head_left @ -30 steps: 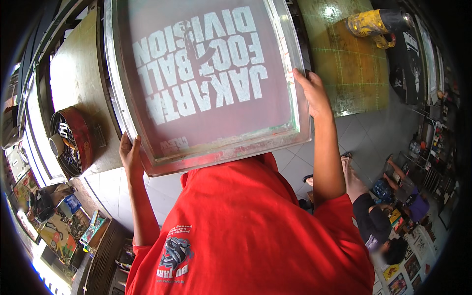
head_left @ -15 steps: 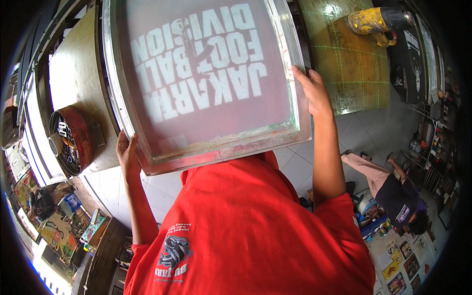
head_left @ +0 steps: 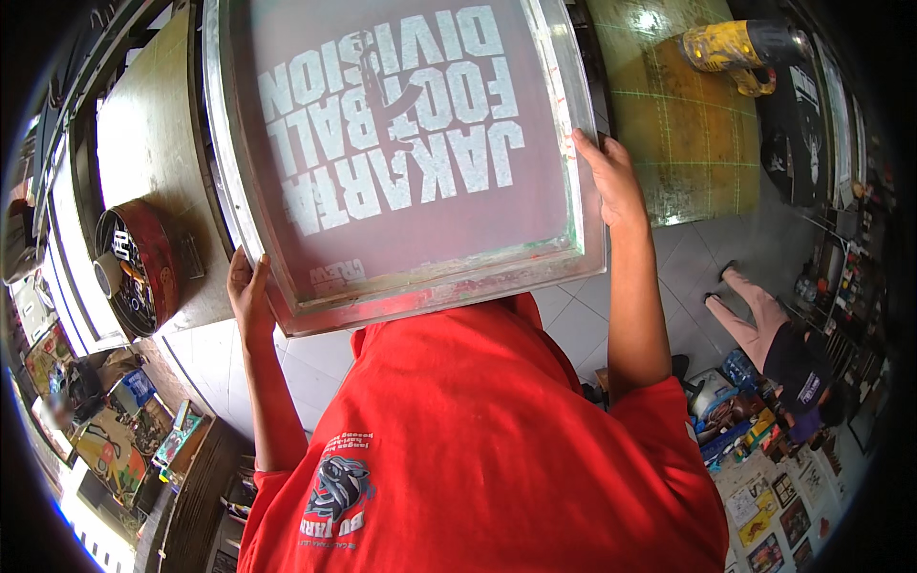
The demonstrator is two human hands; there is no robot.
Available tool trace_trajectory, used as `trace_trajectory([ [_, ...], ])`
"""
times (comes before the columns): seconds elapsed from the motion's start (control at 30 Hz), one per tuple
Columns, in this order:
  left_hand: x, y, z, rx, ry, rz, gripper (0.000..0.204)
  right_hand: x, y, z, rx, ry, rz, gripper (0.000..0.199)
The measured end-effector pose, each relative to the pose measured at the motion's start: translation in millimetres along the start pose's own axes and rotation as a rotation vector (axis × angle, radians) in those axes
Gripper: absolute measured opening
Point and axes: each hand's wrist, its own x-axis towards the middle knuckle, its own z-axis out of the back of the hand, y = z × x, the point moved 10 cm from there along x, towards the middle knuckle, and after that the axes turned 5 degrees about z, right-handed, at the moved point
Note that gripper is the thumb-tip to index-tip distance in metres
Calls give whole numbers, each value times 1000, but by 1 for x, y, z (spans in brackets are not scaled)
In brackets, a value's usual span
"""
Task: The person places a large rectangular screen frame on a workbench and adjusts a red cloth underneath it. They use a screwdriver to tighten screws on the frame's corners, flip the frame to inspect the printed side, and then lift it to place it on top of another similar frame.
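White tiled floor (head_left: 583, 325) below, left hand (head_left: 250, 291) and right hand (head_left: 611, 177) gripping printing screen (head_left: 401, 153) frame's opposite edges

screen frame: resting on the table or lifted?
Lifted. The screen frame is held at its side rails by the left hand and right hand, its near edge out over the red shirt, past the table.

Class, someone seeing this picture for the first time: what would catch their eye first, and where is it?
The big metal-framed printing screen with pale mirrored lettering fills the upper middle, gripped by the left hand and right hand. Below spreads the person's bright red shirt; a yellow power tool lies top right.
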Motion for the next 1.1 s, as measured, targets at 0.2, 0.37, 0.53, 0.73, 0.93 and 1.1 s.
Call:
trace_trajectory([
  [0.2, 1, -1, -2, -26, 4, -12, 27, -3, 3, 0, 35, -29, 30, 30],
  [0.37, 0, -3, -2, 4, -31, -16, 26, -1, 0, -1, 70, -32, 15, 29],
  [0.53, 0, -4, -8, -25, 40, -7, 25, -2, 1, 0, 31, -21, 10, 30],
  [0.73, -2, -9, -5, 25, -40, -22, 26, -2, 4, -1, 3, -17, 9, 31],
  [0.93, -5, -9, -4, 27, -92, -8, 27, -3, 5, 0, -20, -23, 16, 32],
  [1.1, -1, -7, -4, -11, -30, -33, 28, -3, 4, 0, -25, -19, 13, 31],
])
